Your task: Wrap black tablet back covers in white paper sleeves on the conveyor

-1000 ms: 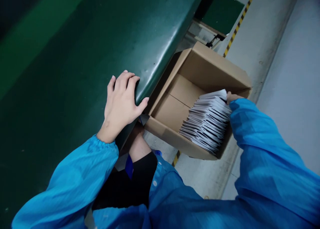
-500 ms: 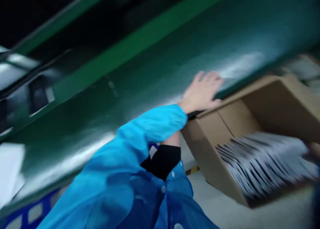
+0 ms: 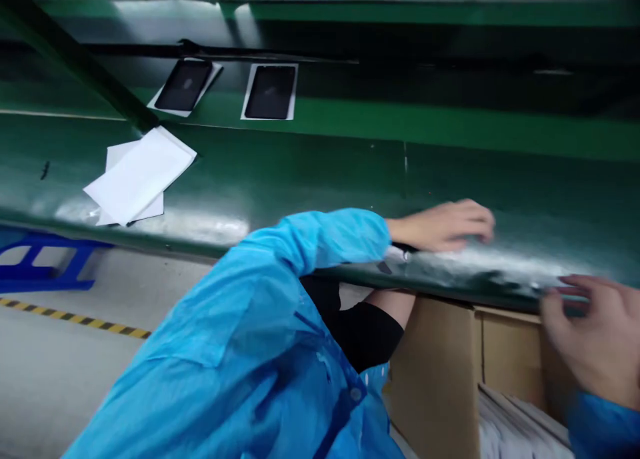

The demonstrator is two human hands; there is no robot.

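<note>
My left hand (image 3: pixel 445 225) rests on the green bench top (image 3: pixel 300 172), fingers loosely bent, with nothing visible in it. At the right edge, my right hand (image 3: pixel 595 332) hovers by the bench's near edge, above an open cardboard box (image 3: pixel 435 372). Its thumb and fingers are curved and apart, holding nothing I can see, and slightly blurred. Thin white packets (image 3: pixel 520 425) stand in a row inside the box, partly cut off by the frame and hidden by my right sleeve.
Two crossed white flat sheets or packets (image 3: pixel 143 172) lie on the bench at left. Beyond them, two dark tablet-like panels (image 3: pixel 271 92) lie on white pieces. A green post (image 3: pixel 85 59) slants across the left. Below are a blue plastic frame (image 3: pixel 60 262) and floor tape (image 3: pixel 75 317).
My view has levelled and swung left, bringing the white sheets and dark panels into sight. My right hand has come up from the packets in the box to the bench edge.
</note>
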